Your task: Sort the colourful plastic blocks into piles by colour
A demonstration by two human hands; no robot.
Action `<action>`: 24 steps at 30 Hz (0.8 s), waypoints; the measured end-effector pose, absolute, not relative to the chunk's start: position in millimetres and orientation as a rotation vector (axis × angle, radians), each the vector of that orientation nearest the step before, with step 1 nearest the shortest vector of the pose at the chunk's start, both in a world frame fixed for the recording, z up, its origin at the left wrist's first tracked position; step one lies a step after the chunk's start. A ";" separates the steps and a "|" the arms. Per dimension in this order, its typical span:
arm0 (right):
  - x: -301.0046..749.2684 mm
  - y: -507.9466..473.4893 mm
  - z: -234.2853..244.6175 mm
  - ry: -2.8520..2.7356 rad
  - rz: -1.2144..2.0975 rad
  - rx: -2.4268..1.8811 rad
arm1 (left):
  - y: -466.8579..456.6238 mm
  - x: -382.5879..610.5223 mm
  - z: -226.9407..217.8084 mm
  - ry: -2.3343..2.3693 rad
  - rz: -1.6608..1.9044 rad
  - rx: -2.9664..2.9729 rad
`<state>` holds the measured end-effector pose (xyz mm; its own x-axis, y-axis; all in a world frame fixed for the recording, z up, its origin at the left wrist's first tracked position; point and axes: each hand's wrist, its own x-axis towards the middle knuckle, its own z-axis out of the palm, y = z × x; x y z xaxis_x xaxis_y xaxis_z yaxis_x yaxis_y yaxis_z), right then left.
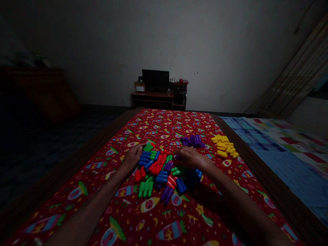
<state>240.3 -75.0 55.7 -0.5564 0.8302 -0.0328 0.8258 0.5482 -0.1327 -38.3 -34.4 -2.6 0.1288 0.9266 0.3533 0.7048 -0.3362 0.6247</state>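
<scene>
A mixed pile of plastic toy blocks, each like a few tubes joined side by side, lies on the red patterned cloth (pixel 164 123). In it are red blocks (pixel 155 168), blue blocks (pixel 162 177), green blocks (pixel 145 189) and purple blocks (pixel 167 195). My left hand (pixel 132 158) rests at the pile's left edge, fingers extended beside a green block (pixel 148 147). At the pile's right side my right hand (pixel 189 156) has its fingers bent around a purple block (pixel 176 157), mostly hidden by them. Its forearm shades other blue blocks (pixel 196 175).
Beyond my right hand lies a separate purple group (pixel 192 140). A yellow group (pixel 225 146) sits near the cloth's right edge. Past the far end stands a desk (pixel 152 95) with a monitor (pixel 155 80). Another cloth-covered surface (pixel 276 150) lies to the right. The room is dim.
</scene>
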 end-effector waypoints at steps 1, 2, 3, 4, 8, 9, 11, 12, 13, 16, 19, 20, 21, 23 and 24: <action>240.4 -72.3 54.9 -2.749 0.248 -1.468 | -34.6 -38.2 -2.4 1.582 1.025 2.106; 239.9 -70.4 54.7 -2.753 0.295 -1.463 | -34.9 -38.1 -2.1 1.578 1.023 2.103; 239.3 -69.1 55.2 -2.738 0.342 -1.451 | -35.1 -38.1 -1.9 1.578 1.022 2.100; 239.2 -68.0 56.6 -2.704 0.383 -1.435 | -35.3 -38.1 -1.7 1.579 1.020 2.097; 251.8 -58.7 68.6 -2.475 0.483 -1.375 | -35.5 -38.3 -1.5 1.582 1.021 2.103; 258.7 -54.3 71.1 -2.382 0.479 -1.391 | -35.4 -38.4 -1.5 1.583 1.022 2.105; 275.3 -44.2 72.5 -2.151 0.416 -1.453 | -35.1 -38.5 -1.8 1.585 1.021 2.103; 284.1 -39.2 70.9 -2.034 0.361 -1.482 | -35.0 -38.6 -2.0 1.586 1.021 2.101; 292.7 -34.6 68.1 -1.937 0.304 -1.504 | -34.9 -38.6 -2.2 1.588 1.022 2.099; 312.9 -25.5 57.4 -1.826 0.190 -1.557 | -34.6 -38.8 -2.8 1.593 1.022 2.095; 319.1 -24.0 55.5 -1.806 0.146 -1.589 | -34.0 -38.9 -3.2 1.591 1.025 2.096; 317.2 -25.0 57.8 -1.789 0.128 -1.587 | -33.9 -39.0 -3.3 1.590 1.030 2.098; 313.2 -26.9 61.2 -1.781 0.119 -1.576 | -33.8 -39.0 -3.2 1.589 1.034 2.101; 299.2 -33.6 69.3 -1.843 0.165 -1.531 | -33.9 -39.1 -2.9 1.583 1.034 2.107; 289.8 -38.8 73.1 -1.937 0.228 -1.492 | -34.0 -39.1 -2.7 1.582 1.031 2.108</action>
<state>289.8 -38.8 73.1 -0.1188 0.9088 0.3999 0.7912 0.3300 -0.5149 -39.1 -34.0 -2.7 0.1312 0.9245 0.3580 0.7011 -0.3418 0.6258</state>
